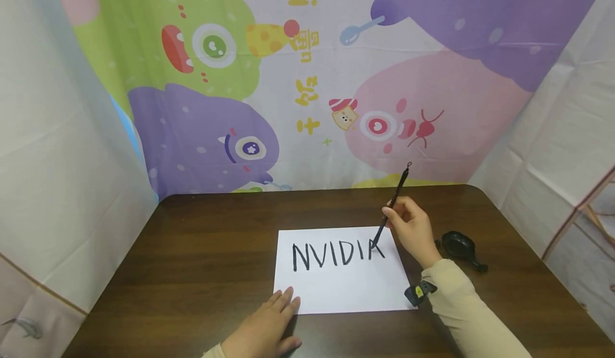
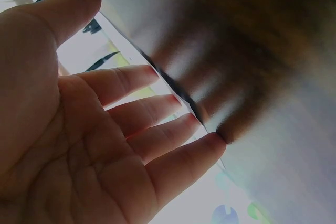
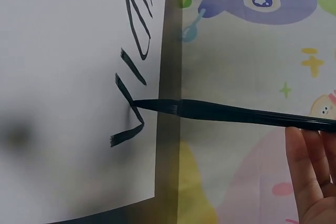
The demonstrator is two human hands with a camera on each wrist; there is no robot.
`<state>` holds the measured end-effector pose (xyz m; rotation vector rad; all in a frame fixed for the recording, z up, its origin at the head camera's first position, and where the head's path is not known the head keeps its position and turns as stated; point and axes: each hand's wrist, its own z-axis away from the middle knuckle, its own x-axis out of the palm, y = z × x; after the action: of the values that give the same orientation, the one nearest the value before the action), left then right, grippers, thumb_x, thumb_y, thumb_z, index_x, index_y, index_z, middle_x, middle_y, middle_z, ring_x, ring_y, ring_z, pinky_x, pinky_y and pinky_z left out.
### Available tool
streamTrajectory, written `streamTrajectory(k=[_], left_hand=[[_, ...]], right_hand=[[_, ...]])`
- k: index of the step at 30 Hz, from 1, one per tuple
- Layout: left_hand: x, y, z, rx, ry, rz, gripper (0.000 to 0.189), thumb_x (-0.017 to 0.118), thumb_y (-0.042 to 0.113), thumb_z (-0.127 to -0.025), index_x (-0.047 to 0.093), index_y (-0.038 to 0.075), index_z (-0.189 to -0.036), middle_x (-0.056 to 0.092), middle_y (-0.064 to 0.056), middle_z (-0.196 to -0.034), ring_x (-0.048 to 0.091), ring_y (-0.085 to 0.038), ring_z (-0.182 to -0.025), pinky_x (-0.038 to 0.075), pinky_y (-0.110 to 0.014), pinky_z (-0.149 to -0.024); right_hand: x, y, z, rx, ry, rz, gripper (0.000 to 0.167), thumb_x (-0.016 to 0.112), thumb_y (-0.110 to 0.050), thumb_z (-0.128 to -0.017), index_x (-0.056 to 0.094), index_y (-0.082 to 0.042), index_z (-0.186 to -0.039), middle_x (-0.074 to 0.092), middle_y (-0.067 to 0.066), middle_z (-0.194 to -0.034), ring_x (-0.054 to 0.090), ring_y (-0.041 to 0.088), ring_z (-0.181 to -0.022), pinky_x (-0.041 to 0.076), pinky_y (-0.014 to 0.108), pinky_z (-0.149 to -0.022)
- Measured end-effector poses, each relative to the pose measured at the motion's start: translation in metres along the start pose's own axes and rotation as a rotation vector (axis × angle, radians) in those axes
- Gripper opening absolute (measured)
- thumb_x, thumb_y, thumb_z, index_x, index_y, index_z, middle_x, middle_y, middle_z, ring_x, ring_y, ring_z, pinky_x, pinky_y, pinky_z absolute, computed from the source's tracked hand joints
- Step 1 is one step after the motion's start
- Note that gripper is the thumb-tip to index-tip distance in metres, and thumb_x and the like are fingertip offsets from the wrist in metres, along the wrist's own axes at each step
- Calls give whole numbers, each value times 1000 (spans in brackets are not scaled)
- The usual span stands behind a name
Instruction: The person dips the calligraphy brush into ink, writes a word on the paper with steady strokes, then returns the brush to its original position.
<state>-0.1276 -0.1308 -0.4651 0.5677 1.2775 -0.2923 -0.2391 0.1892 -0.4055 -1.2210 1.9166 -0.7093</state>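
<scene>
My right hand (image 1: 415, 232) pinches a black writing brush (image 1: 397, 190) by its shaft, the looped end pointing up. A white sheet of paper (image 1: 346, 294) lies on the table, bearing the letters NVIDIA (image 1: 313, 257) in black ink. In the right wrist view the brush (image 3: 226, 113) meets the left stroke of the last letter, A, with its tip. My left hand (image 1: 264, 323) rests at the paper's lower left corner, fingers stretched out, fingertips on the sheet. The left wrist view shows that hand's (image 2: 105, 135) palm and spread fingers, holding nothing.
A small black dish with a handle (image 1: 458, 246) sits on the brown wooden table (image 1: 202, 262), right of the paper. A black device with a yellow mark (image 1: 419, 293) is strapped at the right wrist. Behind the table hangs a cartoon-printed cloth (image 1: 317, 176); pale cloths hang at both sides.
</scene>
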Motion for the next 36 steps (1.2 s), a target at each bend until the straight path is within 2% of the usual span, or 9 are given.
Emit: streamTrajectory(k=[7,15,18,22,28,31,36], left_hand=[[0,1,0,-8,-7,8,73,70,47,-86,49,7,-143,42,-17,-153,45,-42,-136,43,-56,-106],[0,1,1,7,21,1,73,70,46,-85,50,6,-142,43,-19,-152,46,-43,-135,45,-57,-104],[0,2,1,7,21,0,73,70,47,-85,50,6,-142,43,-19,-152,46,-43,-135,45,-57,-103],[-1,2,1,-1,9,6,74,70,47,-85,49,6,-143,42,-18,-153,45,-43,-135,44,-57,-104],[0,2,1,-6,7,13,74,70,47,-85,48,7,-143,41,-18,-153,44,-43,-136,44,-57,-104],[0,2,1,-4,11,14,74,70,47,-85,48,7,-143,41,-18,-153,44,-43,-136,44,-57,-104],[1,1,1,9,26,1,73,70,46,-85,49,6,-142,43,-19,-152,45,-43,-135,44,-57,-105]], right_hand=[[0,4,0,27,-8,-8,17,67,2,-89,60,13,-99,61,25,-73,58,-5,-58,58,30,-57],[0,4,1,12,-7,50,17,68,1,-88,61,13,-99,58,19,-71,64,20,-57,59,32,-57],[0,3,1,3,-11,65,17,68,1,-88,61,12,-99,58,19,-70,63,11,-56,59,32,-56],[-2,4,2,-11,-19,77,15,68,1,-88,62,9,-99,59,19,-70,56,-6,-56,56,25,-54],[-3,6,1,-20,-29,102,14,68,1,-88,62,7,-99,59,17,-69,54,-8,-56,49,17,-50],[-4,6,1,-19,-32,111,14,68,1,-88,62,7,-99,59,17,-70,54,-7,-56,47,17,-49],[-6,6,1,-18,-35,103,15,68,1,-88,62,9,-99,59,18,-71,55,-6,-57,55,23,-53]])
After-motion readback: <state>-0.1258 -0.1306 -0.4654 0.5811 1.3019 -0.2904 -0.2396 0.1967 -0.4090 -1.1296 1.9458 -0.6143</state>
